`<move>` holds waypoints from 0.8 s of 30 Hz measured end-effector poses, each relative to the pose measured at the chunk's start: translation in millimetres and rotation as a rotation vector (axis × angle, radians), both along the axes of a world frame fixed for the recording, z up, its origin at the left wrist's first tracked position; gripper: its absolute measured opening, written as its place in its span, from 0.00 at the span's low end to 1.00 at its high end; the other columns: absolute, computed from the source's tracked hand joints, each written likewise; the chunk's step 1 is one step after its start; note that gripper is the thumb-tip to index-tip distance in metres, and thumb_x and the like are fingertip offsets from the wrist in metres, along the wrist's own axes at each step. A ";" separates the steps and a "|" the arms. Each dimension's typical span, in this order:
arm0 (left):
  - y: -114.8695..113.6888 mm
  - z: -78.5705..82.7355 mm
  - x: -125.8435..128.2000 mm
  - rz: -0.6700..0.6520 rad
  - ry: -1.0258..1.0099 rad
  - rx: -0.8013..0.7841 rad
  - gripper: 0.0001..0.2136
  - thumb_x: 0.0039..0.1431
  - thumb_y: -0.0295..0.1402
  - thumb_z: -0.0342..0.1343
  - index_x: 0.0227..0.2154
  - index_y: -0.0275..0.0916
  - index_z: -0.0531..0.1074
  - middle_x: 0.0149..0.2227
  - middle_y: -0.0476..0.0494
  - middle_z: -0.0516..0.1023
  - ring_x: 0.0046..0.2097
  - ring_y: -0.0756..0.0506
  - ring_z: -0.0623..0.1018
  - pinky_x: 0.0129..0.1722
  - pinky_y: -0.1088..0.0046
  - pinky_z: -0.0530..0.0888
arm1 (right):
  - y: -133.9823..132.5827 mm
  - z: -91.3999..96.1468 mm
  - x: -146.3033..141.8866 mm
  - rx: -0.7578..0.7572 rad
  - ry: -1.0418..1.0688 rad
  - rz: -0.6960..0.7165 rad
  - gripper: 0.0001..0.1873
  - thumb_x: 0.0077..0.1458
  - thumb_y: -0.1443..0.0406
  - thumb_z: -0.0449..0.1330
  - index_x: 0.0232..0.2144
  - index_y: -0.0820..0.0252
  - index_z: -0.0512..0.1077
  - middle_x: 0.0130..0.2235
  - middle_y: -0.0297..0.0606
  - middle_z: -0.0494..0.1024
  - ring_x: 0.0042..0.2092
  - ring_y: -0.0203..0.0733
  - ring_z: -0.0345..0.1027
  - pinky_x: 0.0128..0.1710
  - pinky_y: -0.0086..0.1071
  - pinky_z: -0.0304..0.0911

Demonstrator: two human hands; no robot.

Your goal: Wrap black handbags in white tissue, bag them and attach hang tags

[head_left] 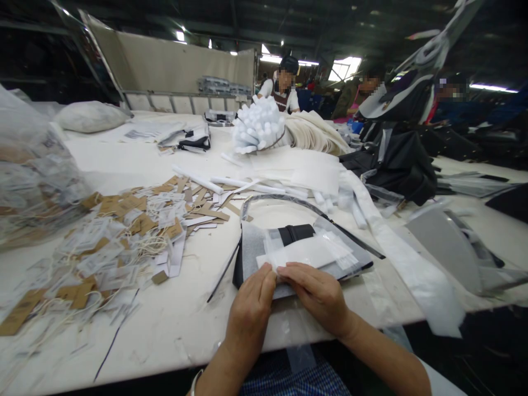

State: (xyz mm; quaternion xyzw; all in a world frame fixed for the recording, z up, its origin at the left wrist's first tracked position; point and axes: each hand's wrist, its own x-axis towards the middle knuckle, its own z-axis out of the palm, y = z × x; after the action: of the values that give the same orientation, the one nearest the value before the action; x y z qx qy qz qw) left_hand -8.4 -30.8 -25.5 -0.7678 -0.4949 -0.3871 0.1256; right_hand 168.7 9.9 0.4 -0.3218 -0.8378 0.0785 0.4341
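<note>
Pinched white strip (309, 252), left hand (249, 305), right hand (324, 294) — forearms (381, 347) across table edge (297, 342)

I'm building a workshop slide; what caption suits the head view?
Left hand and right hand hold a white strip over a partly covered black bag, beside loose tags.

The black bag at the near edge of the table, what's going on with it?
A person's bare left hand and right hand meet at the near end of a flat white strip, which lies over a black bag partly covered by a pale grey sheet. The bag rests on a white table, left of which lies a loose heap of brown-and-white tags.
</note>
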 end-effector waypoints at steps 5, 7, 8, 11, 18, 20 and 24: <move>-0.6 -7.3 -2.5 -0.011 -0.057 -0.033 0.13 0.64 0.23 0.50 0.51 0.31 0.68 0.49 0.32 0.79 0.50 0.42 0.80 0.48 0.66 0.79 | -5.8 -2.0 0.9 0.031 0.005 0.064 0.20 0.59 0.77 0.58 0.50 0.55 0.74 0.45 0.37 0.82 0.48 0.39 0.77 0.54 0.38 0.72; -0.6 -7.6 -3.4 -0.010 -0.077 -0.061 0.14 0.64 0.25 0.51 0.52 0.32 0.67 0.51 0.31 0.77 0.52 0.41 0.78 0.49 0.65 0.79 | -6.2 -0.2 1.0 0.054 0.000 0.115 0.21 0.59 0.78 0.56 0.51 0.57 0.73 0.45 0.38 0.82 0.48 0.38 0.77 0.54 0.39 0.72; -0.5 -6.9 -3.8 -0.009 -0.083 -0.073 0.15 0.64 0.25 0.51 0.53 0.33 0.66 0.52 0.30 0.76 0.54 0.40 0.77 0.49 0.65 0.79 | -5.9 0.4 1.3 0.068 -0.004 0.139 0.21 0.59 0.79 0.55 0.51 0.58 0.73 0.45 0.39 0.82 0.48 0.39 0.77 0.54 0.39 0.72; 0.0 -2.8 -4.2 -0.019 -0.081 -0.076 0.18 0.64 0.24 0.51 0.57 0.36 0.66 0.57 0.30 0.71 0.58 0.39 0.74 0.50 0.65 0.78 | -4.2 -0.3 2.7 0.120 -0.003 0.194 0.19 0.59 0.79 0.54 0.50 0.63 0.73 0.45 0.42 0.82 0.49 0.40 0.77 0.53 0.40 0.72; 1.7 0.0 -5.8 -0.151 0.018 -0.003 0.19 0.67 0.24 0.48 0.59 0.31 0.65 0.57 0.38 0.75 0.63 0.39 0.68 0.57 0.61 0.74 | -5.2 -1.2 8.4 0.137 -0.044 0.273 0.18 0.60 0.77 0.55 0.49 0.64 0.74 0.48 0.45 0.81 0.52 0.41 0.74 0.56 0.39 0.71; 1.9 -2.1 -6.9 -0.171 0.036 0.017 0.18 0.68 0.24 0.47 0.58 0.30 0.66 0.56 0.38 0.76 0.62 0.40 0.70 0.56 0.61 0.74 | -6.8 10.2 11.5 0.127 -0.071 0.309 0.15 0.60 0.75 0.56 0.47 0.63 0.75 0.46 0.44 0.82 0.50 0.41 0.76 0.54 0.39 0.72; 2.4 -4.6 -7.9 -0.154 0.084 0.023 0.17 0.69 0.24 0.45 0.58 0.31 0.68 0.57 0.38 0.75 0.60 0.40 0.72 0.54 0.60 0.75 | 8.0 44.8 14.4 0.081 -0.096 0.179 0.06 0.60 0.69 0.60 0.39 0.60 0.77 0.33 0.38 0.83 0.36 0.38 0.78 0.41 0.30 0.74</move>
State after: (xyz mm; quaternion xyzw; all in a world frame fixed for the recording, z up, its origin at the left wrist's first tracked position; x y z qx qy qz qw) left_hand -16.2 -28.5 -30.2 -0.8176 -0.4242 -0.3689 0.1249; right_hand 183.0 17.9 45.2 -0.2310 -0.8855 0.0674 0.3974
